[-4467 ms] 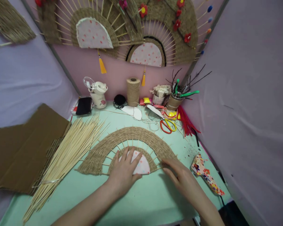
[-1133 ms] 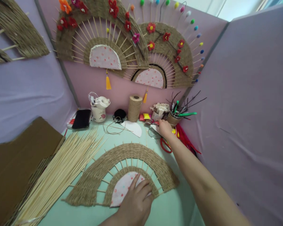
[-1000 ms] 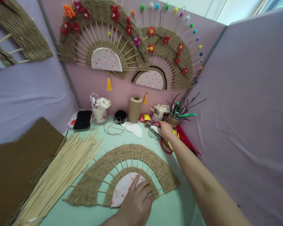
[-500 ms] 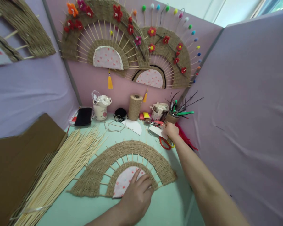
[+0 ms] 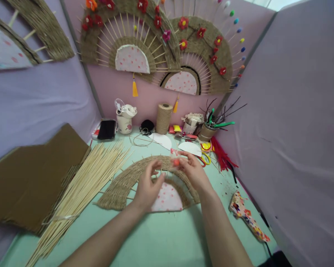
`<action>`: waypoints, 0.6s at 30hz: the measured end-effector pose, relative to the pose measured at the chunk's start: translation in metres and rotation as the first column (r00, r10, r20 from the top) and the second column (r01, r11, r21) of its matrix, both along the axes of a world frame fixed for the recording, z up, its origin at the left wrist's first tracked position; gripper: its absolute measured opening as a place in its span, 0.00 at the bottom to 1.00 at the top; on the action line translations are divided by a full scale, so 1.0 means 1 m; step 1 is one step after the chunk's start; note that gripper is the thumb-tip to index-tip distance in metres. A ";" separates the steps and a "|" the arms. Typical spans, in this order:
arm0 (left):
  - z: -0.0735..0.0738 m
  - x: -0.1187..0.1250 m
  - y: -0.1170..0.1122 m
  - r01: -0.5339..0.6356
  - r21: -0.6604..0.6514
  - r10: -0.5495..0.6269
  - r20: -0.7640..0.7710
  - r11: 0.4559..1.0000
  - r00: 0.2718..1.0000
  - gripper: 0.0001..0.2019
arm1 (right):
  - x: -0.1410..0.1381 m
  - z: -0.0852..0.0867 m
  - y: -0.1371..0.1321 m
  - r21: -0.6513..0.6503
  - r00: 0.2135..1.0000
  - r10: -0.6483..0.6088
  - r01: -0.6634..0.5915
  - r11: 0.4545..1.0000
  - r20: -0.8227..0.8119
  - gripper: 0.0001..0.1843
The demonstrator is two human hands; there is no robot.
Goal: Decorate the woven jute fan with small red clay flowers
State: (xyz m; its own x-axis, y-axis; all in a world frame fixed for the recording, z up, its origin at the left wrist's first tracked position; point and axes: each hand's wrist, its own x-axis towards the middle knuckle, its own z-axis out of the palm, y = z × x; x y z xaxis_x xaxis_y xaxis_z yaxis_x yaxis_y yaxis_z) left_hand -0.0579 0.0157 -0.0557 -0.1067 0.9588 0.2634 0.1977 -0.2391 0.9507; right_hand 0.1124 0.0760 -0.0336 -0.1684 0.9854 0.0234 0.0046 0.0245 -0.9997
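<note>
The small packet, which the right hand pinches at the centre of the frame, is blurred; its red content is unclear. The left hand, fingers loosely spread and curved, partly hides the woven fan on the tabletop below: tan, arched, with a white, pink-dotted half-circle.

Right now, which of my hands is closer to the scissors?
Right. Your right hand is close in front, slightly left of the scissors; your left hand is farther left, over the fan.
</note>
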 end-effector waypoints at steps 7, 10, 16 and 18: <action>0.014 -0.019 0.018 0.062 -0.239 0.016 0.312 0.969 0.950 0.18 | -0.028 -0.017 -0.027 -0.086 0.989 0.138 -0.142 0.986 -0.051 0.13; 0.008 -0.019 0.017 -0.022 -0.242 0.114 0.374 0.970 0.920 0.15 | -0.029 -0.024 -0.029 -0.091 0.995 0.055 -0.063 0.994 -0.084 0.16; -0.005 -0.015 0.009 -0.089 -0.260 0.205 0.460 0.962 0.864 0.17 | -0.029 -0.033 -0.033 -0.064 0.991 0.128 -0.125 0.990 0.030 0.14; -0.010 -0.012 0.007 -0.092 -0.266 0.214 0.475 0.960 0.853 0.16 | -0.032 -0.034 -0.036 -0.025 0.990 0.123 -0.122 0.992 0.071 0.12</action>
State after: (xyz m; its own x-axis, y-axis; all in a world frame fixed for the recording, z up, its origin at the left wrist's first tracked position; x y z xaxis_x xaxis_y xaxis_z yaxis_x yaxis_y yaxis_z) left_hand -0.0696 0.0228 -0.0653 -0.3148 0.9454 -0.0844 -0.2969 -0.0136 0.9548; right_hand 0.0807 0.0400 -0.0677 -0.2885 0.9574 -0.0133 0.0749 0.0087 -0.9972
